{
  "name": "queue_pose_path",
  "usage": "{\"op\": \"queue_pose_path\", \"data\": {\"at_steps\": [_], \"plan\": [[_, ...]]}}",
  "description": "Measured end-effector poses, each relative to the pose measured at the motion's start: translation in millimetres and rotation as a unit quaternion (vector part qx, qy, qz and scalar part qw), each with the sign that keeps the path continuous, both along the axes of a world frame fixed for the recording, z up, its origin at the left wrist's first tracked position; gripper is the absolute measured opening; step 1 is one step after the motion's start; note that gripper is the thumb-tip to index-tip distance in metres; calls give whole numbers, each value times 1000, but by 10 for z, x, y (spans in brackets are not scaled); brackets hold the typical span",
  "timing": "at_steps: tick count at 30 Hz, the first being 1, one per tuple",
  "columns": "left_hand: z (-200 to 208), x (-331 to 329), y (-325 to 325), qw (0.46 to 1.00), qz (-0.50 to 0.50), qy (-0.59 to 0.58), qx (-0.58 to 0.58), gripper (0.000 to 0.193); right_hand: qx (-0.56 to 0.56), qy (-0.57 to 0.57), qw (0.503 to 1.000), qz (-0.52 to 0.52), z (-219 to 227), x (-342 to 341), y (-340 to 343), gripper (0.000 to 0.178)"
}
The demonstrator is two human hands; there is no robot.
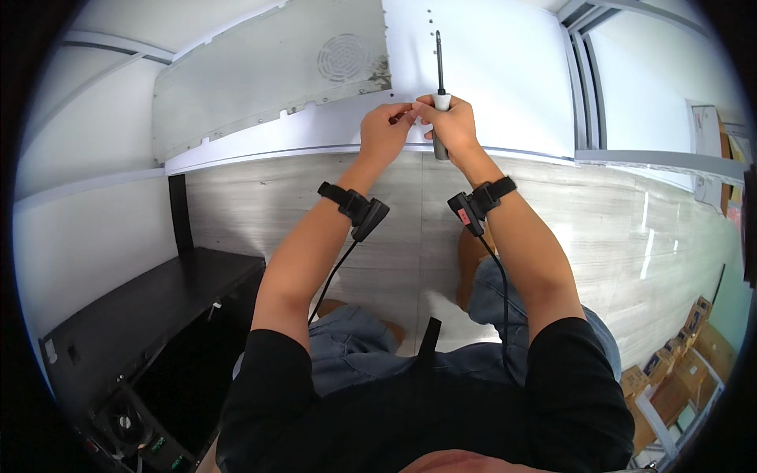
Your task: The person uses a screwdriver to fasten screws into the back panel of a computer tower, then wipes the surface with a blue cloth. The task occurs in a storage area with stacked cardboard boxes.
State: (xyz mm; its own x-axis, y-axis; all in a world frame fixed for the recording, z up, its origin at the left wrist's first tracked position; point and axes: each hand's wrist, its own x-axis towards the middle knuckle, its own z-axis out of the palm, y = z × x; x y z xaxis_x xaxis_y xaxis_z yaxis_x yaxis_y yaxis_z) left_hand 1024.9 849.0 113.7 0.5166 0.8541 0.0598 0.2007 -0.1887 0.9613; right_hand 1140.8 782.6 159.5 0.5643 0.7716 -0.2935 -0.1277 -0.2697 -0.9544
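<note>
My right hand (455, 128) is wrapped round a screwdriver (441, 75) with a grey and white handle. Its dark shaft points away from me over the white tabletop (505, 87). My left hand (383, 135) is closed in a pinch, its fingertips meeting the thumb and forefinger of my right hand. Whatever is between them is too small to make out. Just beyond my left hand lies a flat grey metal panel (260, 87) with a round slotted vent (344, 57). Several tiny dark pieces, perhaps screws, dot the tabletop near the screwdriver's tip.
Metal frame posts (585, 87) rise at the tabletop's right side. A black cabinet or case (142, 315) stands low on the left. Cardboard boxes (678, 363) are stacked at the lower right. Cables (501, 276) trail from the black bands on both wrists.
</note>
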Motion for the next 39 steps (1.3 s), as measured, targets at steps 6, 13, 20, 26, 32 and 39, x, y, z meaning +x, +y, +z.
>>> {"op": "queue_pose_path", "data": {"at_steps": [6,13,20,26,32,39], "plan": [[-117,268,-165,989,51,9,137,13,-38,-64,997,-13,-154,178,-91,18],[-228,293,-155,981,58,-3,184,15,-14,27,998,-47,-230,173,-68,16],[-274,120,-131,986,94,35,134,29,-53,-164,984,-45,-474,204,-48,17],[-424,-173,-101,990,93,50,98,25,-71,-356,932,-12,-732,127,-184,21],[-537,-240,-103,989,89,51,102,24,-91,-440,893,-29,-853,54,-135,23],[-551,-253,-112,991,75,74,88,25,-134,-446,885,-19,-865,68,-110,27]]}}
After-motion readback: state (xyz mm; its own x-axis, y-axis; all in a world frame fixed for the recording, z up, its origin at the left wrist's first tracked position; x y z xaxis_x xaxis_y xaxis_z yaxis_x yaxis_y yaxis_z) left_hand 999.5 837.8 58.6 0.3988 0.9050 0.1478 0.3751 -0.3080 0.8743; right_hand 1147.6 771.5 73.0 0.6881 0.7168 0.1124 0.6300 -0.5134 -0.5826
